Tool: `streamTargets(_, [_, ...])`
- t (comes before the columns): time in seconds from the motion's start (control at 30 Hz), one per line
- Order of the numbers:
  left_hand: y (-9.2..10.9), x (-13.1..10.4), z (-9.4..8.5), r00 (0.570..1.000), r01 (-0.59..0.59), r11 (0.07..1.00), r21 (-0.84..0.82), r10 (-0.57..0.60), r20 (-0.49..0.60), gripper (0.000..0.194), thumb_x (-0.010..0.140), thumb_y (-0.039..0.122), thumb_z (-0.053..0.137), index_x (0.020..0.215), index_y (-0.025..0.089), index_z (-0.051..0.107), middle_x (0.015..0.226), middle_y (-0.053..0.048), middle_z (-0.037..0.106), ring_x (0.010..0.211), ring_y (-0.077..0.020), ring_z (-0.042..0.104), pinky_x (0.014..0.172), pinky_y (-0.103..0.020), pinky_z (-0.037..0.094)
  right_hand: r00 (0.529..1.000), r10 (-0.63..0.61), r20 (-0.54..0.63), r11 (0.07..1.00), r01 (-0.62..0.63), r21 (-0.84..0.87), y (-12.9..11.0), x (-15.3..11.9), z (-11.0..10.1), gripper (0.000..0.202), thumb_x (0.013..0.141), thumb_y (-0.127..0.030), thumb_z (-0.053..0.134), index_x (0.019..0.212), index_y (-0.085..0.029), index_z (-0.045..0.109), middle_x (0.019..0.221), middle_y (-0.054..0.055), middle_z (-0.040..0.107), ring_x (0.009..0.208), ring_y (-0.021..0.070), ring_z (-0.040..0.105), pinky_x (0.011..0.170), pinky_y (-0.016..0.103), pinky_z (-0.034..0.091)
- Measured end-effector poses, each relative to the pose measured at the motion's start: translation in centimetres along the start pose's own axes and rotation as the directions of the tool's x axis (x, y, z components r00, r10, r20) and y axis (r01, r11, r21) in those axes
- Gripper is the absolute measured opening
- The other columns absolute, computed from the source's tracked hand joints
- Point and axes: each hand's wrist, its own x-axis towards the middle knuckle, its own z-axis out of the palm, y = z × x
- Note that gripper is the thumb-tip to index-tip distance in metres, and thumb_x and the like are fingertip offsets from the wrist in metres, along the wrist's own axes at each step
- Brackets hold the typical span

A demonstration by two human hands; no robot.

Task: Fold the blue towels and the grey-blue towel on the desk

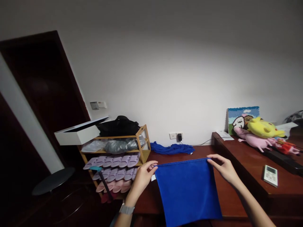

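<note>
Bench (229, 201): reddish.
Cloth (189, 192): likely light, soft; best held by corners.
Left grip (143, 175): pinching top corner.
Right grip (226, 169): pinching another.

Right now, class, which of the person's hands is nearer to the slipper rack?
Left. The left hand appears by the right edge of the slipper rack; the right hand is farther off, across the blue cloth.

A grey watch (127, 209), seemingly metal-banded, circles the left wrist (131, 199).
</note>
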Motion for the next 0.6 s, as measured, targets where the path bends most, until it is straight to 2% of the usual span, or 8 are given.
streamTargets(0.2, [1.5, -0.7, 0.6, 0.999, -0.014, 0.993, -0.119, 0.010, -0.034, 0.027, 0.081, 0.047, 0.070, 0.092, 0.024, 0.079, 0.091, -0.004, 0.080, 0.081, -0.0207, 0.073, 0.079, -0.034, 0.061, 0.999, 0.016, -0.045, 0.999, -0.018, -0.050, -1.0, -2.1, -2.5, 0.045, 0.074, -0.067, 0.076, 0.091, -0.025, 0.081, 0.098, 0.007, 0.079, 0.091, 0.0261, 0.072, 0.080, 0.034, 0.061])
streamTargets(0.4, [4.3, -2.5, 0.0, 0.999, -0.018, 0.968, -0.251, 0.026, 0.027, 0.027, 0.086, 0.046, 0.071, 0.095, 0.022, 0.078, 0.097, -0.006, 0.078, 0.092, -0.0223, 0.073, 0.086, -0.034, 0.061, 0.994, -0.021, -0.103, 0.993, 0.009, -0.116, -1.8, -4.2, -5.2, 0.040, 0.075, -0.064, 0.077, 0.089, -0.027, 0.080, 0.099, 0.006, 0.078, 0.094, 0.0255, 0.071, 0.082, 0.031, 0.061])
streamTargets(0.5, [5.4, -3.0, -0.1, 1.000, -0.026, 0.959, -0.283, 0.029, 0.009, 0.025, 0.086, 0.047, 0.071, 0.093, 0.023, 0.078, 0.099, -0.006, 0.077, 0.096, -0.0228, 0.072, 0.088, -0.034, 0.060, 0.989, -0.050, -0.139, 0.987, 0.027, -0.161, -2.3, -4.8, -6.0, 0.039, 0.076, -0.064, 0.076, 0.088, -0.028, 0.079, 0.099, 0.006, 0.078, 0.093, 0.0262, 0.072, 0.083, 0.033, 0.062])
streamTargets(0.6, [5.5, -2.8, 0.2, 1.000, -0.011, 0.944, -0.329, 0.003, -0.024, 0.025, 0.085, 0.046, 0.073, 0.092, 0.023, 0.077, 0.099, -0.006, 0.077, 0.096, -0.0220, 0.072, 0.086, -0.032, 0.061, 0.985, -0.070, -0.155, 0.980, 0.039, -0.195, -2.3, -4.9, -6.1, 0.039, 0.076, -0.065, 0.076, 0.088, -0.028, 0.079, 0.098, 0.007, 0.078, 0.093, 0.0266, 0.072, 0.083, 0.033, 0.062])
